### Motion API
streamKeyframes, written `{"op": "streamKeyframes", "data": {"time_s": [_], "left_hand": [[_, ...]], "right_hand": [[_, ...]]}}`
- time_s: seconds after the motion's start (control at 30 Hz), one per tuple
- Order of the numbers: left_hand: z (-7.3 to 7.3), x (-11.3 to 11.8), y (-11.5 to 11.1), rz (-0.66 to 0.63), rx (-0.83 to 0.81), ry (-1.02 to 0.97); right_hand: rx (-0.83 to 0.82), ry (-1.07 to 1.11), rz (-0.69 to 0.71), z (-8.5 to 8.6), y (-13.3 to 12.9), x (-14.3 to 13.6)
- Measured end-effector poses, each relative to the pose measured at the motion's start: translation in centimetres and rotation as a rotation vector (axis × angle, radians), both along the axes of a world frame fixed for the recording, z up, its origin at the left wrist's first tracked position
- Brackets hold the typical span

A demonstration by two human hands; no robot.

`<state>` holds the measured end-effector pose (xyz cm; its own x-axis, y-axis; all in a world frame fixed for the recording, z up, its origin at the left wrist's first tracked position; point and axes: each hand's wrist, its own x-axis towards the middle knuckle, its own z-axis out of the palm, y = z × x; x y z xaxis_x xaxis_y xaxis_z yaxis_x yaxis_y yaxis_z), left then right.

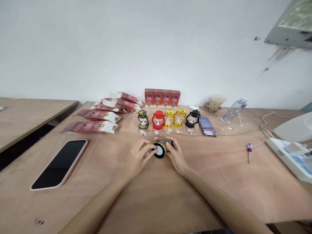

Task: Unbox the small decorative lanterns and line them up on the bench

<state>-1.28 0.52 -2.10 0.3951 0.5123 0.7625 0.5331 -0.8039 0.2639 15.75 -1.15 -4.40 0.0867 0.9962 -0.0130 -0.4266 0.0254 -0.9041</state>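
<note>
Evidently, the right hand grasps a tipped lantern, needing steadiness; left hand touches its eight-o'clock base, grip unclear.

Right foreground of table open | screwdriver beyond

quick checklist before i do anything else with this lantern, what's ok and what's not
1. Lantern steadied: ok, the right hand grips its body.
2. Base in view: ok, its pale disc faces the camera.
3. Left hand at the base: ok, fingertips reach it.
4. Screwdriver in hand: not ok, lying on the table to the right.
5. Base fastened: cannot tell, too small.
</note>
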Motion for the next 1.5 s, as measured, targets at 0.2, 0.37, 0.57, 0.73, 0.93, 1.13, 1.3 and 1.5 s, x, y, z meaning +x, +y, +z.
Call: {"op": "streamKeyframes", "data": {"time_s": [0.2,0.37,0.57,0.73,0.93,1.13,1.3,1.5], "left_hand": [[0.2,-0.1,0.1,0.008,0.133,0.059],[0.3,-0.3,0.1,-0.029,0.075,0.068],[0.2,-0.3,0.3,-0.104,-0.006,0.035],[-0.1,-0.3,0.3,-0.100,0.021,0.050],[-0.2,-0.3,0.3,-0.071,0.059,0.070],[-0.7,-0.3,0.5,-0.078,0.071,0.060],[-0.8,-0.3,0.5,-0.083,0.066,0.052],[-0.9,-0.2,0.4,-0.073,0.063,0.052]], "right_hand": [[0.004,-0.013,0.024,-0.1,0.0,0.1],[-0.004,-0.017,0.032,-0.1,0.1,0.3],[-0.022,-0.045,0.049,-0.3,0.2,0.4],[-0.002,-0.107,0.040,-0.4,0.2,0.5],[0.000,-0.115,0.038,-0.5,0.2,0.6],[0.008,-0.100,0.018,-0.4,0.3,0.4],[0.006,-0.082,0.016,-0.2,0.2,0.4],[-0.003,-0.067,0.022,-0.3,0.3,0.4]]}}
